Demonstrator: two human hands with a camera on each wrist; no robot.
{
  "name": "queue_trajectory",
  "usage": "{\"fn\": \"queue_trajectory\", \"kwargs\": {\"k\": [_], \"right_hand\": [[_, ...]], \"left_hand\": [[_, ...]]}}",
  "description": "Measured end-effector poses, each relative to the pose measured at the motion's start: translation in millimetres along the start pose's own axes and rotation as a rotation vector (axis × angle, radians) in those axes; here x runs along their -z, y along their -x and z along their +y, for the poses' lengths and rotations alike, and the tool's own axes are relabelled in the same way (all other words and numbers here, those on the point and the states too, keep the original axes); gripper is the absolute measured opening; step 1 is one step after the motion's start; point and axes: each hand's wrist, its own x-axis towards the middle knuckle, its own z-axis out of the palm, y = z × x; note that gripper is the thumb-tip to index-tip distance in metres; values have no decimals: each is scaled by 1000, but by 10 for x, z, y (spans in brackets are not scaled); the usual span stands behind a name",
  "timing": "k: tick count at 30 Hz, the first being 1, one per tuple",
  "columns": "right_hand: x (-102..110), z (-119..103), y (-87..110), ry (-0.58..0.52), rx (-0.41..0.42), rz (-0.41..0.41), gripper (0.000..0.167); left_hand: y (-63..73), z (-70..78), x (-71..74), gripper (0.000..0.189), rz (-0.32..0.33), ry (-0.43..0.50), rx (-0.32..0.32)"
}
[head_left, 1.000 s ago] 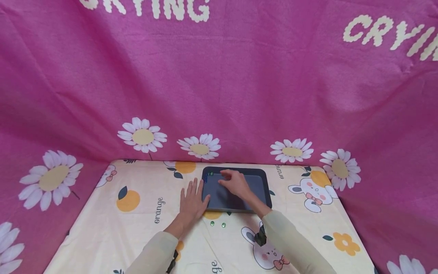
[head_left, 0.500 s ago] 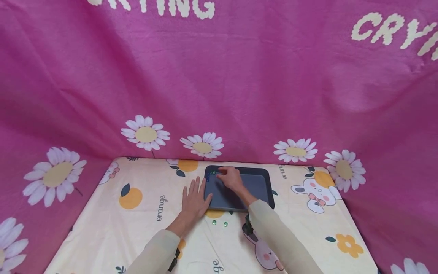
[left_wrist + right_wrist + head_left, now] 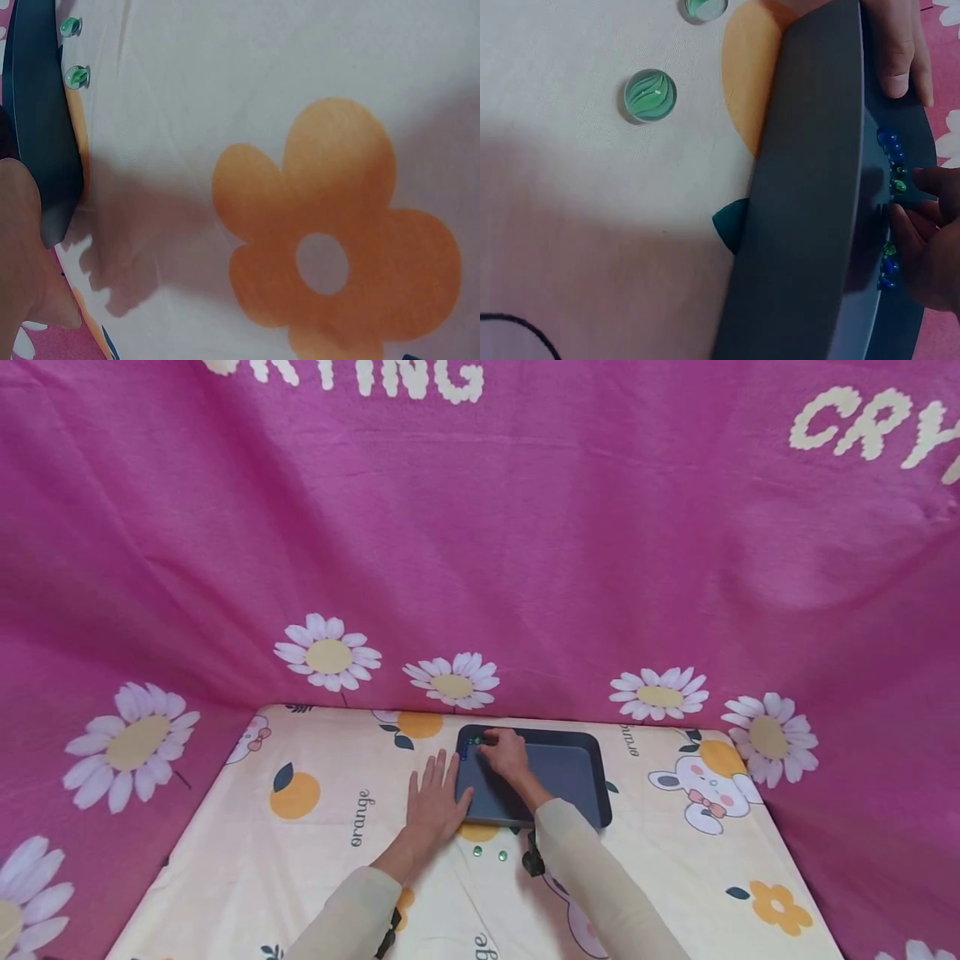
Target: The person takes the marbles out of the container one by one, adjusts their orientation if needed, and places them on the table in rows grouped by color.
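Observation:
A dark grey tray (image 3: 555, 768) lies on the patterned cloth. Inside it, by the far left corner, blue marbles (image 3: 889, 142) and green marbles (image 3: 898, 174) form a row. My right hand (image 3: 508, 757) reaches into the tray, thumb and index finger pinching at a green marble (image 3: 900, 187) at the end of that row; the contact is partly hidden. Below the thumb in the right wrist view, more green and blue marbles (image 3: 889, 267) show. My left hand (image 3: 435, 797) rests with spread, straight fingers against the tray's left side.
In front of the tray, two clear marbles with green swirls (image 3: 490, 853) lie on the cloth (image 3: 315, 877). A pink curtain (image 3: 525, 568) with daisies hangs behind and at both sides of the table.
My right hand has moved left inside the tray, up to the green marbles. My left hand stays at the tray's left side. The head view has shifted slightly.

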Motion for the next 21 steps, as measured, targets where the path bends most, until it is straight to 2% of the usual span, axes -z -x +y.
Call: {"fn": "queue_trajectory", "kwargs": {"k": [8,21], "right_hand": [[-59,10,-14,0,5,18,32],[-181,-5,-39,8,-14,57,25]], "left_hand": [[-12,-20,-46,75,18,6,-18],[-6,-20,-2,75,-11,4,-10]]}}
